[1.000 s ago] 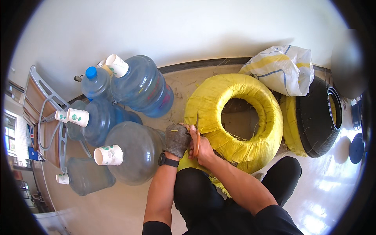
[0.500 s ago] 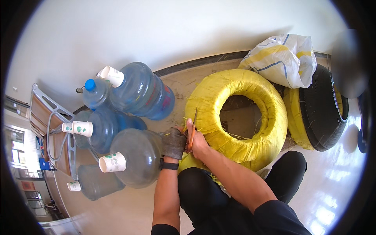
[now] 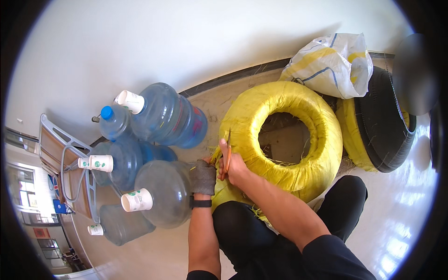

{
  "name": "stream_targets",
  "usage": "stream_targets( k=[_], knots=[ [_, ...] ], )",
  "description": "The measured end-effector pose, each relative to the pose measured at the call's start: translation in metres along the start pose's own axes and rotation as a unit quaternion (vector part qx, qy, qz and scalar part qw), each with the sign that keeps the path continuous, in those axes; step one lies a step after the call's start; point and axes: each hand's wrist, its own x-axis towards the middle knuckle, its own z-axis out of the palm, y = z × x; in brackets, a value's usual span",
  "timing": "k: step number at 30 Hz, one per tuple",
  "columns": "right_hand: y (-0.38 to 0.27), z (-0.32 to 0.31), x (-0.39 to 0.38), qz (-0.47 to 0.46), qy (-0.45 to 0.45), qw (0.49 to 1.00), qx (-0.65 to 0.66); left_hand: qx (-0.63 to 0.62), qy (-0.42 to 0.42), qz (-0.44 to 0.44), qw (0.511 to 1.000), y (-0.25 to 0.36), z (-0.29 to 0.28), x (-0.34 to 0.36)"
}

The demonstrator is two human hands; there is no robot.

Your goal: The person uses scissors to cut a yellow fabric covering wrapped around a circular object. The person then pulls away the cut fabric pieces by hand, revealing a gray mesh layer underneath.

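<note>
Orange-handled scissors (image 3: 227, 161) are gripped in my right hand (image 3: 238, 169), their narrow blades pointing away from me at the left edge of a big yellow-wrapped ring (image 3: 322, 140). The blades look nearly closed. My left hand (image 3: 202, 177), in a grey glove with bare fingertips, is closed just left of the scissors. Its fingertips seem to pinch the frayed yellow woven plastic (image 3: 216, 156) along the ring's edge, though the glove hides part of that grip. More loose yellow wrapping (image 3: 226, 193) hangs between the ring and my left knee.
Several large water bottles (image 3: 165, 193) crowd the left, some with paper cups (image 3: 136, 200) over their necks. Behind them leans a folded metal-framed chair (image 3: 70, 154). At right stands a black tyre (image 3: 385, 126) against yellow wrapping, with a white sack (image 3: 322, 65) beside it. Straw bits litter the floor by the wall.
My view has shifted slightly, so the bottles sit lower. My left hand has tilted a little, and the scissors have turned more edge-on in my right hand.
</note>
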Motion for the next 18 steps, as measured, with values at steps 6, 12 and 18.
stream_targets(
  k=[6,12,18],
  knots=[
    [0.002,-0.011,-0.005,0.044,-0.013,0.998,0.035,0.014,0.041,0.075,0.996,0.0,0.013,0.007],
    [0.002,-0.02,-0.025,0.063,-0.06,0.996,-0.013,0.069,0.057,0.268,0.959,0.021,0.007,0.042],
    [0.017,-0.028,-0.042,0.05,-0.07,0.995,-0.06,0.116,-0.024,0.251,0.961,0.023,0.018,0.08]
  ],
)
